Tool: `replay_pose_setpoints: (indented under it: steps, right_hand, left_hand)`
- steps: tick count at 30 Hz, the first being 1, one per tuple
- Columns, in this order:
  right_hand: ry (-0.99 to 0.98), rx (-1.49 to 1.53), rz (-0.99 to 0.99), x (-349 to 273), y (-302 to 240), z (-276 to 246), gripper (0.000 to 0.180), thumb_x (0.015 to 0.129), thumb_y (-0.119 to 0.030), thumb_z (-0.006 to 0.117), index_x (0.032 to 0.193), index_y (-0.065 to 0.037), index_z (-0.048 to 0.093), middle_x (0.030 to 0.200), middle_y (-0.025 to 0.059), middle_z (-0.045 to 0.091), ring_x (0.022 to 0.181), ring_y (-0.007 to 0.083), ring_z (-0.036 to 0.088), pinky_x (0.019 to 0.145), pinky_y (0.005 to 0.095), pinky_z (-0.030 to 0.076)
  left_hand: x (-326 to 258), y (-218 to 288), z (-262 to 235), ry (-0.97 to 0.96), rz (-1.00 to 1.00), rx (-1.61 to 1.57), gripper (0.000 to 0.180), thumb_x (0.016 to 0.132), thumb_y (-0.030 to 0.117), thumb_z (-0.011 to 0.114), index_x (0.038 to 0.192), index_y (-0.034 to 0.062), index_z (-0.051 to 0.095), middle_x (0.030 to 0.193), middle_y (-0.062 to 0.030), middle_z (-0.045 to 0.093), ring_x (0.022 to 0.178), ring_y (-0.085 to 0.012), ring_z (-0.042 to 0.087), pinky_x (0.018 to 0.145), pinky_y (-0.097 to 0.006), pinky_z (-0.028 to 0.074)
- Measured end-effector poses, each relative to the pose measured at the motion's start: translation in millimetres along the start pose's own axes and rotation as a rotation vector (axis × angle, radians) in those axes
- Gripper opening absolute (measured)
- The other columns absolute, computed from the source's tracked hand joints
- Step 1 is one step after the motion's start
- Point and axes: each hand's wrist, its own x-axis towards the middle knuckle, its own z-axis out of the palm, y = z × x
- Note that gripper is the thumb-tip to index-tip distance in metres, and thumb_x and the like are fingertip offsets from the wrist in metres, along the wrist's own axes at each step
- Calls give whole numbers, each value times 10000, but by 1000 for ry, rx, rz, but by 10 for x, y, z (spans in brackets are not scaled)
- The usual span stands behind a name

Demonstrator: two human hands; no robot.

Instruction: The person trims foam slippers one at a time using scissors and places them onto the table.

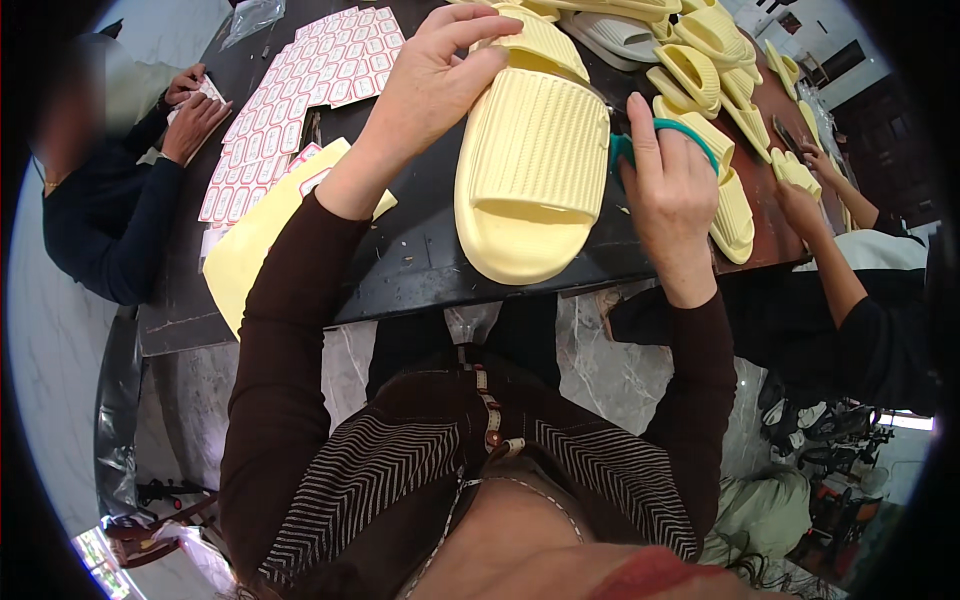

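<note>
A pale yellow slide slipper (530, 140) stands in front of me, its rounded toe towards me and its ribbed strap facing up. My left hand (440, 75) is closed at the far end, thumb and fingers pinching the slipper there; a second yellow strap (545, 45) shows just behind. My right hand (668, 185) is closed round the teal handles of a pair of scissors (690, 130), beside the slipper's right edge. The scissor blades are mostly hidden between hand and slipper, so whether they touch it I cannot tell.
Sheets of red-bordered labels (330, 60) and a yellow sheet (265, 235) lie left on the black table (400, 265). Several yellow slippers (690, 75) are heaped at the far right. A person's hands (195, 120) hold labels at left; another person's hand (805, 205) holds a slipper at right.
</note>
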Motion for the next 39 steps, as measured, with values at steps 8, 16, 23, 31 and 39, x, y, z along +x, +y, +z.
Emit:
replay_pose_setpoints:
  steps: [8,16,23,31,39]
  right_hand:
    - [40,-19,6,-7,-2,-27,514,810,-102,621,1323,-89,587,764,26,464,670,182,499,571,310,443]
    - [21,-54,-1,-9,30,-80,516,817,-95,604,1333,-97,587,773,21,468,687,176,509,581,298,448]
    - [7,-116,-15,-8,80,-138,522,825,-118,595,1347,-123,586,778,15,463,690,169,501,584,286,446]
    - [18,-125,-26,-20,126,-169,519,816,-120,600,1335,-125,601,772,15,450,678,166,481,582,286,439]
    - [54,-110,-44,-32,163,-183,511,798,-97,597,1308,-117,626,739,7,437,637,155,459,571,278,427]
  left_hand:
    - [-15,76,15,19,-24,26,270,930,147,603,1172,62,690,1268,-61,570,1120,-162,578,921,-266,470]
    - [-32,114,47,31,-13,27,274,927,143,594,1171,64,690,1273,-61,563,1117,-156,579,917,-272,474]
    - [-53,164,83,41,-45,-6,283,909,125,597,1172,68,683,1276,-35,546,847,-77,626,687,-210,506]
    - [-90,202,105,30,-79,-22,270,903,111,597,1155,68,684,1267,-24,536,679,-35,591,549,-174,454]
    - [-106,254,114,20,-69,-64,279,902,101,589,1163,70,682,1274,-40,531,763,-55,611,568,-178,463]
